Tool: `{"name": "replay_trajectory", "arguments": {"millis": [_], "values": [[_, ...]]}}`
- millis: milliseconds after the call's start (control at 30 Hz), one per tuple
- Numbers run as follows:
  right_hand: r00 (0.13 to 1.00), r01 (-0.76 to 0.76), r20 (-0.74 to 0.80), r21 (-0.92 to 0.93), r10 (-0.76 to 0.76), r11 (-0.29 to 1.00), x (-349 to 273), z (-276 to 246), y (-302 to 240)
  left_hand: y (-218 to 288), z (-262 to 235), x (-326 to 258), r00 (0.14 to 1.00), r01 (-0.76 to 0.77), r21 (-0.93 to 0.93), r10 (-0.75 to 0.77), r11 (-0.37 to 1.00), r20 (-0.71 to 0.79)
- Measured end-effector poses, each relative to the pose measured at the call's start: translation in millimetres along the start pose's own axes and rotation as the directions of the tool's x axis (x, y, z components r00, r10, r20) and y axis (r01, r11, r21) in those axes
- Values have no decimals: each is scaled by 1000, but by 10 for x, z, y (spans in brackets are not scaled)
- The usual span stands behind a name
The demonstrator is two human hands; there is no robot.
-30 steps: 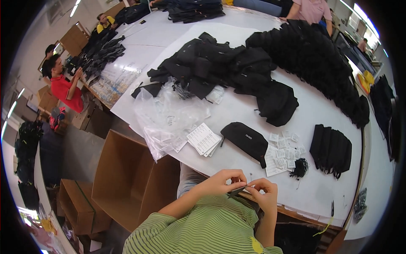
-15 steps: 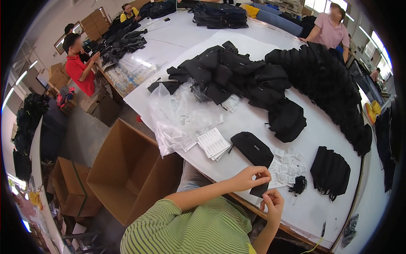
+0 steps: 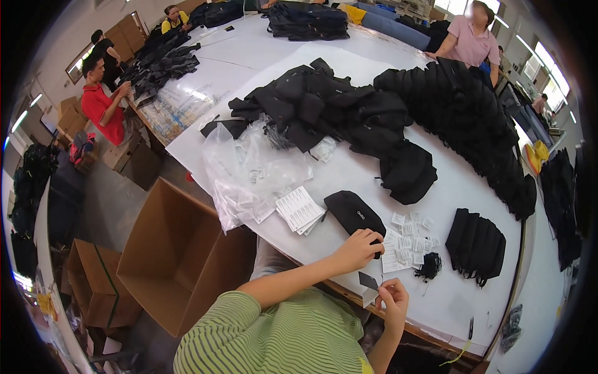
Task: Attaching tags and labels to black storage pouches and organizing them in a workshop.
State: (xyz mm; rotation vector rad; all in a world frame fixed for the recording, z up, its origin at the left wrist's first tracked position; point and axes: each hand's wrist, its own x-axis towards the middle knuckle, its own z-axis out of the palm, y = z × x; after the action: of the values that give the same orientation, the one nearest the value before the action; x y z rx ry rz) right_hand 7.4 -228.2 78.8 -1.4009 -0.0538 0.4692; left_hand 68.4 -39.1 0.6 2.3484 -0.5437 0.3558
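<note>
Since half a second ago: left hand (image 3: 358, 249) moved out from chest to near end of black pouch (image 3: 355, 214); right hand (image 3: 392, 298) lowered slightly, tag kept. View shifted a little.

Far left, 9 o'clock: open cardboard box (image 3: 180, 255) on floor beside table (image 3: 448, 293), smaller box (image 3: 93, 283) at its 8 o'clock. At 10 o'clock, person in red shirt (image 3: 99, 109) at second table, hands on dark fabric.

Table, left part: crumpled clear bags (image 3: 246, 171) at 11 o'clock of left hand. White cards (image 3: 300, 209) stacked just beside bags, at 10 o'clock of left hand, nearly touching pouch.

Centre: pouch flat on table, long axis 10-to-4 o'clock. Left hand resting on its near end, fingers curled over edge; thumb hidden, so cannot tell whether clamped or merely pressed down. Right hand at 5 o'clock of left, off table edge, thumb and forefinger pinched on small dark tag (image 3: 368, 280); tag between both hands, tilted, apart from pouch.

Behind, 12 o'clock: large heap of black bags (image 3: 349, 109), running on to right rim.

Right of pouch: small white packets (image 3: 408, 240) scattered, touching left hand's knuckle side. Black cord bundle (image 3: 428, 267) at 4 o'clock of packets. Folded black stack (image 3: 476, 246) at 3 o'clock, well apart from hands.

Top right, 1 o'clock: person in pink shirt (image 3: 470, 43) leaning at far table edge.
</note>
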Motion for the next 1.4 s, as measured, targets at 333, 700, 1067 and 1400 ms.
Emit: {"name": "replay_trajectory", "arguments": {"millis": [333, 700, 1067, 1400], "values": [[959, 184, -85, -534, -269, 825, 291, 504, 54, 406, -859, -489, 934, 302, -287, -343, 909, -103], [970, 225, 42, -509, -238, 831, 239, 653, 28, 521, -944, -633, 883, 332, -531, -455, 779, -116], [974, 197, 49, 286, -220, 938, 289, 403, -133, 729, -1120, -565, 814, 266, -861, -579, 432, -39], [978, 206, -14, 211, -207, 956, 397, 588, -188, 846, -1202, -361, 911, 177, -548, -347, 818, -224]]}}
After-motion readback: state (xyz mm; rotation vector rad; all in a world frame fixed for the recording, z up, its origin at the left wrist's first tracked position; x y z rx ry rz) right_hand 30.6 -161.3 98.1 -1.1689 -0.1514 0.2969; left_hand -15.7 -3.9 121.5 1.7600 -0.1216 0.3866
